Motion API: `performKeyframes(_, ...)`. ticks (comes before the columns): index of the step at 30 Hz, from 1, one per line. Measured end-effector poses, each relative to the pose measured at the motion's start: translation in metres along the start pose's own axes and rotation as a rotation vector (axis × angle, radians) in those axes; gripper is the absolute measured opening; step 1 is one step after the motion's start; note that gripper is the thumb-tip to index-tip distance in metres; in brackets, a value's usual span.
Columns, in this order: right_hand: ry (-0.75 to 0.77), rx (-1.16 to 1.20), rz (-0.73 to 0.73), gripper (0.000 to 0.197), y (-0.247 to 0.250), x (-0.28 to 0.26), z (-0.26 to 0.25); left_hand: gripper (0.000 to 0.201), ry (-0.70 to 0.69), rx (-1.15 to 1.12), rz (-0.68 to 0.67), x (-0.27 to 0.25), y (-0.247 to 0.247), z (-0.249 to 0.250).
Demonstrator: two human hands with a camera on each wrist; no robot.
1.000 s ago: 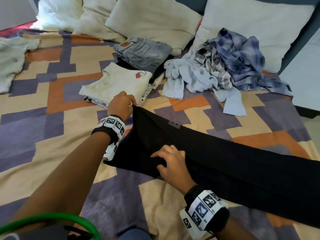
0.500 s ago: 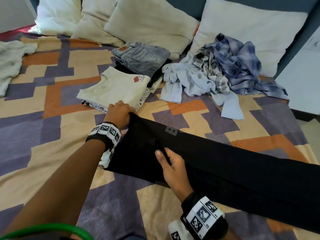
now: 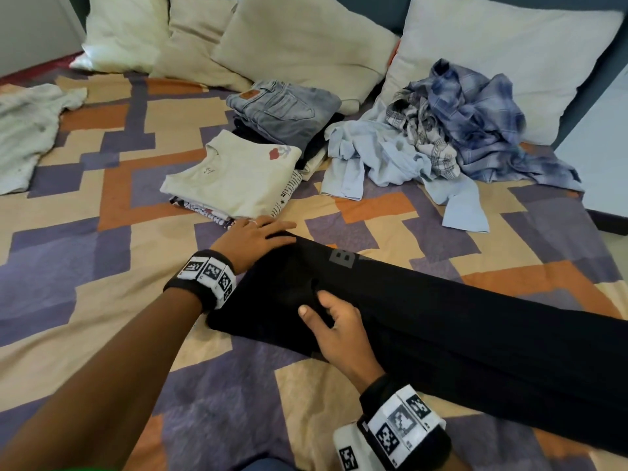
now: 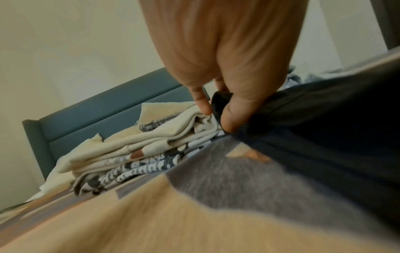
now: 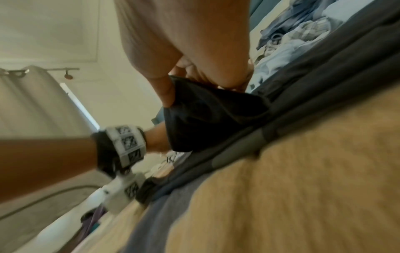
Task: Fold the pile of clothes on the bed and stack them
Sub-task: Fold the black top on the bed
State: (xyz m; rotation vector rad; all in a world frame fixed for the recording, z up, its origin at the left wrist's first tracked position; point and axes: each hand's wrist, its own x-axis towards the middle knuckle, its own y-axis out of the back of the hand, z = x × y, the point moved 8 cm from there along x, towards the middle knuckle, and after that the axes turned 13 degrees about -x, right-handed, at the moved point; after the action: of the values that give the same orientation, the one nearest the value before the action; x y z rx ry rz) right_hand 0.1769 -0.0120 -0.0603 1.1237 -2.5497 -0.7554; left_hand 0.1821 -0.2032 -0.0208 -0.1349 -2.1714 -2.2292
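Soft daylight; head view sharp; wrist views blurred, edges warped

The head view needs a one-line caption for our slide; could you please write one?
Both hands, left hand and right hand, hold black trousers on the bed, beside folded clothes.

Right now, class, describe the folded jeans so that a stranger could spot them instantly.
Start at the pillows along the headboard. Just before the middle one sits a dark stack topped by the folded jeans: grey-blue denim with a brown patch, unlike the cream T-shirt beside them.
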Motion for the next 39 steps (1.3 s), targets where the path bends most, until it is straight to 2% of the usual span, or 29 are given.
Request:
performKeyframes(2, 0.031, 0.211, 0.048, 0.034, 0.02, 0.007, -0.011, 0.078, 0.024, 0.05, -0.03, -0.006, -0.004, 0.0)
performKeyframes(3, 0.02, 0.357, 0.067, 0.026, 0.032, 0.01, -0.014, 0.078, 0.051, -0.007, -0.016, -0.007, -0.006, -0.003)
performKeyframes(5, -0.069, 0.65, 0.106, 0.027, 0.051, 0.016, -0.008, 0.074, 0.091, -0.287, 0.058, -0.007, -0.006, -0.013)
performKeyframes(7, -0.226, 0.839, 0.194, 0.027, 0.064, 0.024, 0.017, 0.068, 0.165, -0.501, 0.107, -0.006, -0.007, -0.024)
performKeyframes(10, -0.489, 0.882, 0.319, 0.028, 0.076, 0.03, 0.06, 0.06, 0.27, -0.547, 0.057, -0.004, -0.011, -0.031)
performKeyframes(12, -0.619, 0.852, 0.283, 0.029, 0.074, 0.031, 0.081, 0.054, 0.275, -0.586, 0.081, -0.001, -0.009, -0.032)
performKeyframes(14, -0.685, 0.855, 0.212, 0.03, 0.069, 0.03, 0.091, 0.042, 0.327, -0.708, 0.139, 0.002, -0.006, -0.037)
performKeyframes(16, -0.679, 0.883, 0.196, 0.029, 0.07, 0.03, 0.092, 0.024, 0.431, -0.821, 0.221, 0.0, -0.003, -0.046)
performKeyframes(18, -0.658, 0.901, 0.216, 0.027, 0.073, 0.028, 0.09, 0.013, 0.511, -0.796, 0.298, 0.0, 0.001, -0.051)
performKeyframes(20, -0.641, 0.935, 0.249, 0.026, 0.073, 0.026, 0.09, 0.011, 0.594, -0.733, 0.341, 0.002, 0.003, -0.055)
performKeyframes(23, -0.663, 0.929, 0.293, 0.033, 0.067, 0.02, 0.097, 0.022, 0.772, -0.578, 0.293, 0.01, 0.004, -0.056)
performKeyframes(25, -0.693, 0.851, 0.298, 0.04, 0.059, 0.019, 0.1, 0.032, 0.855, -0.372, 0.259, 0.009, 0.01, -0.05)
performKeyframes(27, -0.694, 0.804, 0.313, 0.056, 0.055, 0.018, 0.103, 0.039, 0.755, -0.196, 0.322, 0.017, 0.022, -0.026)
performKeyframes(29, -0.684, 0.805, 0.282, 0.079, 0.05, 0.018, 0.105, 0.04, 0.491, -0.179, 0.398, 0.034, 0.03, 0.005)
performKeyframes(30, -0.671, 0.814, 0.244, 0.079, 0.047, 0.018, 0.104, 0.039, 0.338, -0.22, 0.381, 0.042, 0.028, 0.021)
performKeyframes(31, -0.654, 0.839, 0.211, 0.072, 0.044, 0.018, 0.105, 0.035, 0.25, -0.293, 0.299, 0.048, 0.02, 0.032)
performKeyframes(32, -0.635, 0.869, 0.18, 0.065, 0.042, 0.017, 0.103, 0.032, 0.262, -0.379, 0.167, 0.051, 0.007, 0.038)
performKeyframes(33, -0.607, 0.89, 0.163, 0.059, 0.042, 0.018, 0.102, 0.034, 0.334, -0.423, 0.014, 0.049, -0.01, 0.04)
performKeyframes(35, -0.552, 0.867, 0.167, 0.043, 0.051, 0.021, 0.097, 0.062, 0.48, -0.419, -0.226, 0.035, -0.043, 0.038)
performKeyframes(37, -0.532, 0.854, 0.2, 0.042, 0.062, 0.024, 0.097, 0.081, 0.505, -0.398, -0.282, 0.026, -0.056, 0.042)
performKeyframes(39, -0.501, 0.862, 0.242, 0.048, 0.075, 0.026, 0.095, 0.086, 0.52, -0.387, -0.303, 0.023, -0.062, 0.045)
